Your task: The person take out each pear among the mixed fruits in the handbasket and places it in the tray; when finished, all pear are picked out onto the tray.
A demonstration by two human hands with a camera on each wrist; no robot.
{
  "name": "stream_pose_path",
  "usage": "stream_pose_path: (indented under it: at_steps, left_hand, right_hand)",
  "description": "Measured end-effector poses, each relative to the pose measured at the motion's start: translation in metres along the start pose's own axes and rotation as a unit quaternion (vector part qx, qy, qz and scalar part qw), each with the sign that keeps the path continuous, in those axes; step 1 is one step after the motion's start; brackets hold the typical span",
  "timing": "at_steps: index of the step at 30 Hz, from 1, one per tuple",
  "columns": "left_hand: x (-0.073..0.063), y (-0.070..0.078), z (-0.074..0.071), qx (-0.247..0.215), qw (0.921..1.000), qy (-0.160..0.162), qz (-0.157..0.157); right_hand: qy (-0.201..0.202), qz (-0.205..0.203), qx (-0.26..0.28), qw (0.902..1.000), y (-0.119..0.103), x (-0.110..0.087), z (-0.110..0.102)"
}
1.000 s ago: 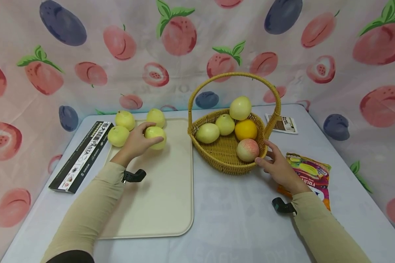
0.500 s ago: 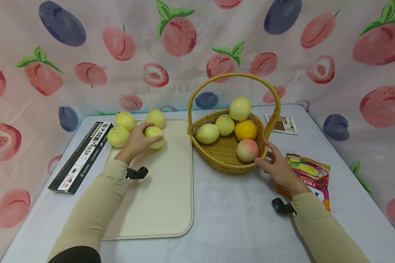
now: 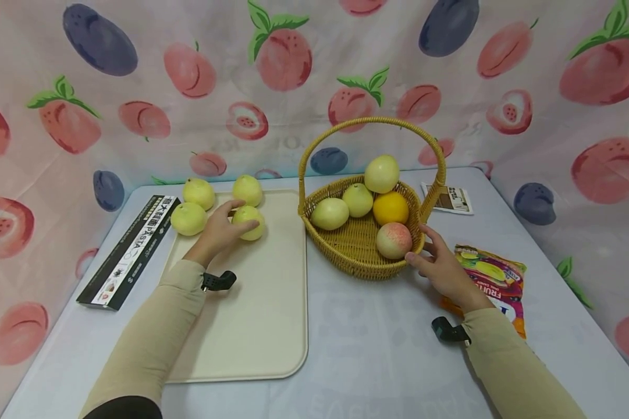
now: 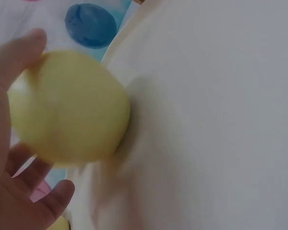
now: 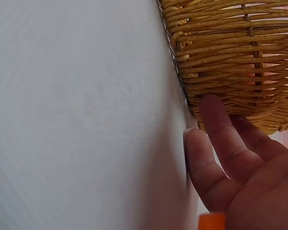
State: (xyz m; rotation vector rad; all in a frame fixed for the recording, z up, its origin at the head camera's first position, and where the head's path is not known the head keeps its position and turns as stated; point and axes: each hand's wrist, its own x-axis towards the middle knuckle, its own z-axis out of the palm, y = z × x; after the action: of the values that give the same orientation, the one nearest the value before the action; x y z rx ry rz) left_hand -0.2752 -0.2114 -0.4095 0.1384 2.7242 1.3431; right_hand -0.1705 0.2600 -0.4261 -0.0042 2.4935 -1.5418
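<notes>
My left hand (image 3: 219, 231) holds a yellow-green pear (image 3: 249, 223) low over the cream tray (image 3: 251, 326), thumb on its right side and fingers behind it. In the left wrist view the thumb lies against the pear (image 4: 77, 108), while some fingers sit loosely below it; its shadow falls on the tray close by. Three similar pears (image 3: 188, 219) stand around it at the tray's far end. My right hand (image 3: 445, 270) holds the right edge of the wicker basket (image 3: 356, 267), thumb at the rim. Seen from the right wrist, several fingertips touch the woven side near the table.
Inside the basket lie several pale green fruits (image 3: 330, 213), an orange (image 3: 390, 208) and a peach (image 3: 394, 240); its tall handle arches above. A pasta box (image 3: 131, 250) flanks the tray. A candy bag (image 3: 492, 279) lies beside my right hand, and a small packet (image 3: 450, 198) behind the basket.
The left hand and its pear have shifted slightly toward me, and the fingers look a little looser around it. The right hand and the basket stay where they were.
</notes>
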Motion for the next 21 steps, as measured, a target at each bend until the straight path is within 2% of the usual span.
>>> stream_pose_path:
  at_steps: [3,7,13,21]
  left_hand:
    - [-0.002,-0.004,0.0,0.0,0.9999,-0.012,-0.01]
    - [-0.004,-0.01,0.002,-0.011,0.9998,-0.014,-0.004]
    - [-0.004,-0.012,0.005,-0.034,0.9993,0.002,0.014]
    - [-0.003,-0.01,0.0,-0.045,0.9986,0.025,0.01]
  right_hand:
    - [-0.001,0.0,0.002,1.0,0.0,0.0,0.001]
    - [-0.001,-0.002,0.003,1.0,0.0,0.0,0.001]
    - [0.0,-0.005,0.005,1.0,0.002,0.0,0.0]
    - [-0.003,-0.004,0.01,0.9999,0.001,0.0,0.0]
